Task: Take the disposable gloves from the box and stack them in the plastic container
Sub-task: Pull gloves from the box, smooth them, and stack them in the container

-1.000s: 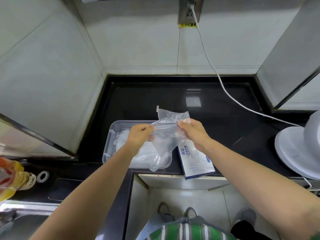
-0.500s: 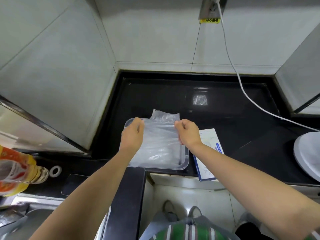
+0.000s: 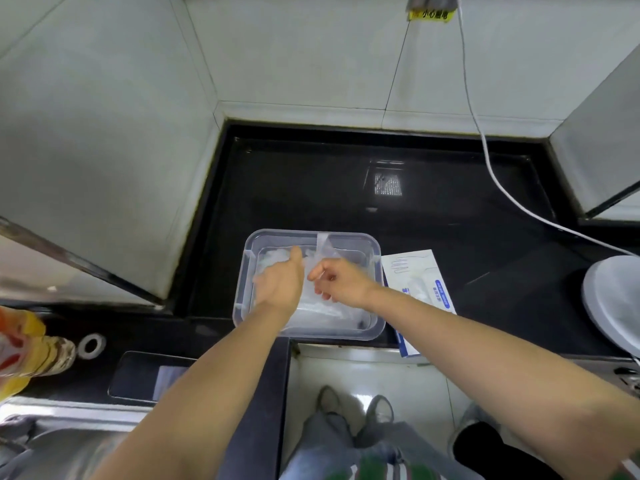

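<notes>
Fingers of the right hand [image 3: 341,282] are curled in a pinch on the glove [image 3: 323,249], held low inside the plastic container [image 3: 375,329] at frame centre, apparently to be stacked flat, while the left hand [image 3: 280,285]'s blurred fingers cannot be judged.

Gloves [image 3: 329,315] — partly under left hand [image 3: 280,285]

Black tabletop [image 3: 311,188]. Clear plastic container [image 3: 346,234] near front edge; glove box [image 3: 419,271] just beside, at its 3 o'clock; white cable [image 3: 512,199] at 2 o'clock; tape ring [image 3: 91,345] at 8 o'clock.
</notes>
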### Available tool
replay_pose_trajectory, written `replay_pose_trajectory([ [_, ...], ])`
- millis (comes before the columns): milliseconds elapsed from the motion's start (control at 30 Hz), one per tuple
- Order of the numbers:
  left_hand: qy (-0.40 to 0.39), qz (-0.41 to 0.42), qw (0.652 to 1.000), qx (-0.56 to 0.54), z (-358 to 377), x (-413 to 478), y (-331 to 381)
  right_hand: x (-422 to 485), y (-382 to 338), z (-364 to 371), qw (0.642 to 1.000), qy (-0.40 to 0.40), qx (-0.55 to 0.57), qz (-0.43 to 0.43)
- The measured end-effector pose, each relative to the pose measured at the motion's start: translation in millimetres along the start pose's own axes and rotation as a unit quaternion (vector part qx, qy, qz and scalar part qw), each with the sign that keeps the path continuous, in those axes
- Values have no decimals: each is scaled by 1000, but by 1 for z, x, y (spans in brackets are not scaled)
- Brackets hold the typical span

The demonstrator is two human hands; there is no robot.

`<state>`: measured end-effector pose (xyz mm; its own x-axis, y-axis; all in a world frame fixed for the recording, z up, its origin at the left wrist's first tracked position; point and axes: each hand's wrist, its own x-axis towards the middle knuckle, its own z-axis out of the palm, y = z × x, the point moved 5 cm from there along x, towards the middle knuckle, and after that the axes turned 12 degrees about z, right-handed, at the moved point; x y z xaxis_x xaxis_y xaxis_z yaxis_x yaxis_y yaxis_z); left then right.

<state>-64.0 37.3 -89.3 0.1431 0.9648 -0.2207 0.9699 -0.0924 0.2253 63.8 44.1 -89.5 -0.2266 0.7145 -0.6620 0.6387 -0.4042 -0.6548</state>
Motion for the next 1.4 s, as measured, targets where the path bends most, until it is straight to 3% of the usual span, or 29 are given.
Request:
replay_pose_trajectory([
  [133, -20, -1, 999, -40, 15, 6, -4, 20, 27, 14, 993, 5, 5, 120],
  [233, -57, -4, 998, 31, 18, 4, -5, 27, 41, 17, 985, -16, -29, 170],
  [333, 16, 47, 988, 147, 5, 4, 8, 31, 47, 18, 977, -23, -51, 205],
  [433, 61, 129, 983, 116, -6, 5, 35, 32, 45, 23, 976, -36, -31, 214],
  [500, -16, 108, 994, 30, 3, 11, 41, 32, 46, 26, 976, -39, -29, 211],
  [567, -127, 31, 990, -45, 22, 14, 30, 33, 50, 25, 973, -39, -33, 223],
  [667, -220, -40, 973, -56, 48, 12, 0, 33, 55, 22, 968, -35, 2, 250],
  [867, -242, -39, 969, -20, 62, 4, -23, 46, 50, 12, 979, 93, -42, 175],
  [1067, -269, -51, 961, -35, 57, 1, -22, 35, 29, 14, 972, 55, -126, 191],
  [1167, -237, -37, 971, -19, 37, -1, -13, 18, 6, -9, 991, 45, -57, 108],
  [1267, -164, -27, 985, 43, 6, 3, 5, -5, -13, -45, 994, 48, 103, 2],
  [1400, -68, -13, 994, 85, -25, 6, 39, -30, -2, -100, 977, 152, 139, -60],
])
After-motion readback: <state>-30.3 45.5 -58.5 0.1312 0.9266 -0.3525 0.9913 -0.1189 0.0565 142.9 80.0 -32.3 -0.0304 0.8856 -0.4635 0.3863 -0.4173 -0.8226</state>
